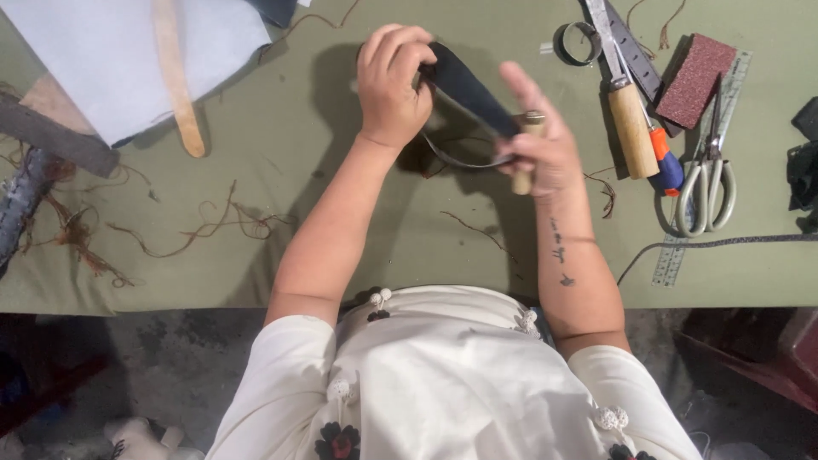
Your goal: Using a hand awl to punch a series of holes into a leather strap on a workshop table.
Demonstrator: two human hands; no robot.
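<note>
Left hand pinches the dark strip; right hand grips a wooden-handled tool against it; risk: tool slips toward left fingers, thin strip flexes.

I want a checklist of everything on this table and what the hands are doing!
Surface: green table mat, strewn with brown thread scraps.
Job's things: dark curved leather strip; wooden-handled tool.
Clutter: white-handled scissors, wooden-handled knife, maroon sanding block, clear ruler, pale sheet, flat wooden stick.
Hands: left hand grips the strip's end; right hand holds the tool against the strip, fingers partly spread.
Cables: grey braided cord at the right.
Surroundings: dark concrete floor.
</note>
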